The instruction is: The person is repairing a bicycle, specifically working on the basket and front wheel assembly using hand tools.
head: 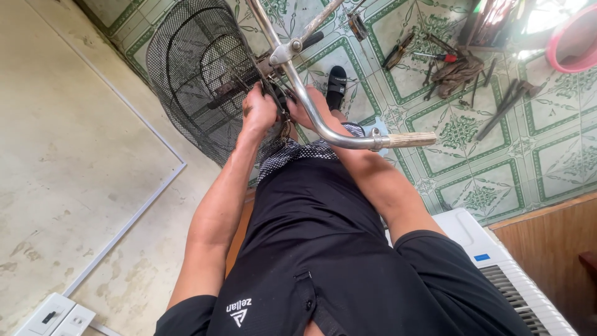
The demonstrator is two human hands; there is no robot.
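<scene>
Both of your hands are down at the front of the bicycle, where the handlebar stem meets the black mesh basket (186, 68). Your left hand (260, 113) is closed in a fist around something at the back of the basket, near its mounting bracket; what exactly the fingers grip is hidden by the hand itself. Your right hand (306, 107) sits just beside it, tucked behind the curved chrome handlebar (323, 127), so you cannot tell how far its fingers are open or whether they hold a tool.

As a judgement, the work on the basket fitting looks mid-way: the basket hangs on the bicycle and your hands are busy at its bracket, with nothing yet set aside. The handlebar's pale grip (411, 140) points off to your right, clear of both hands.

On the patterned tile floor (559, 155), well apart from your hands, lie pliers, a red-handled screwdriver (438, 57) and other loose tools (460, 71). A pink basin (575, 37) stands at the far corner.
</scene>
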